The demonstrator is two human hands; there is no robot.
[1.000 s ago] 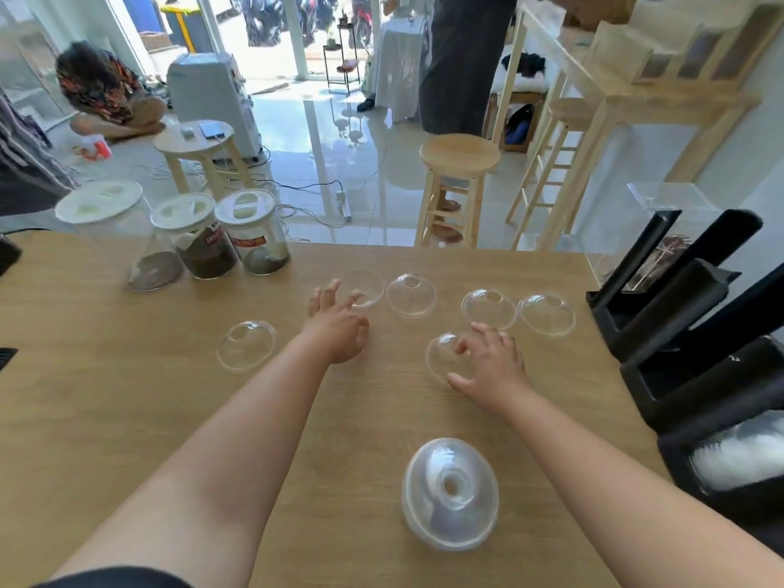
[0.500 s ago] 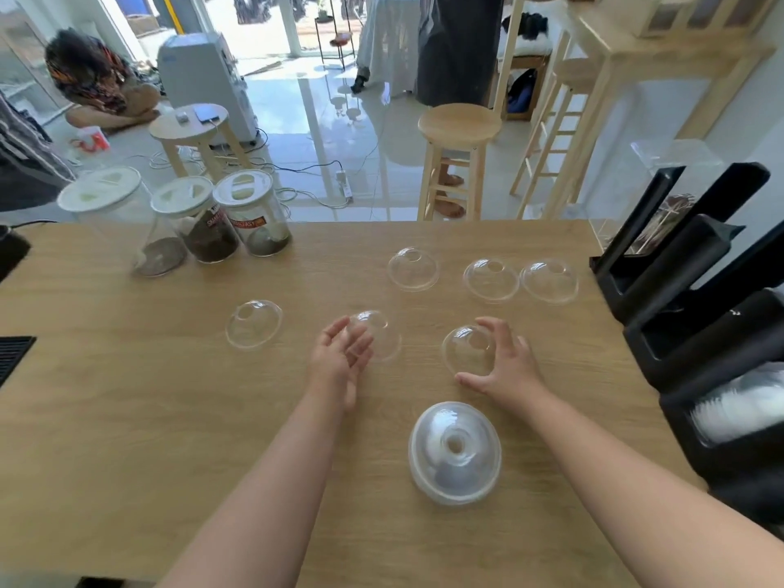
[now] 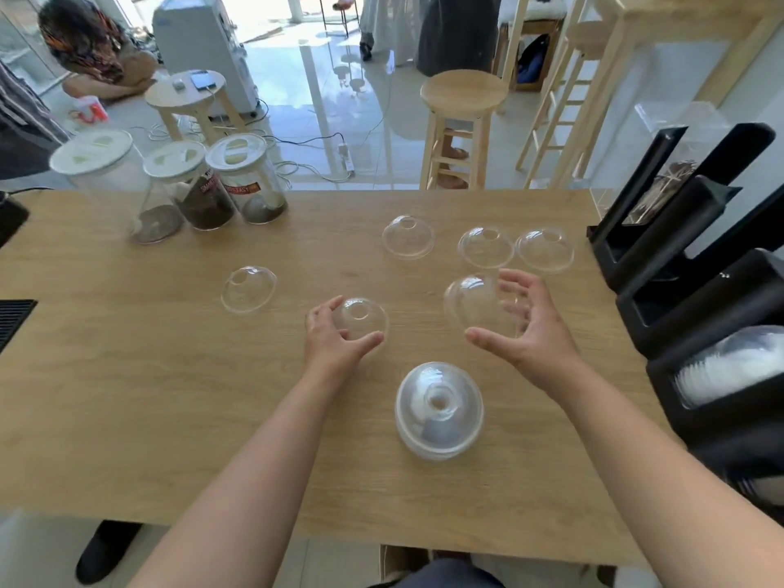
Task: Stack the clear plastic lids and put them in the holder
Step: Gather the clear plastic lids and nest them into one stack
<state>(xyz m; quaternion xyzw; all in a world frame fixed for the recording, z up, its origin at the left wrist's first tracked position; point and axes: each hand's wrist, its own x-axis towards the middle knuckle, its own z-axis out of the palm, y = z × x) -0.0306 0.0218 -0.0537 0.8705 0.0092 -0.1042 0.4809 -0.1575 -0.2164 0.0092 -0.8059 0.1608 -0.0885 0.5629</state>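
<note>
A stack of clear dome lids stands on the wooden table in front of me. My left hand grips one clear lid just above the tabletop. My right hand holds another clear lid, lifted and tilted on its side. Three loose lids lie in a row at the far side. One more lid lies to the left. The black holder stands at the right edge, with white stacked lids in its near slot.
Three glass jars with white tops stand at the table's far left. A black mat lies at the left edge. Wooden stools and a seated person are on the floor beyond the table.
Both hands drew their lids toward me from the far row. The right hand's lid has come up off the table and tilted; the left hand's lid moved closer to the stack.
</note>
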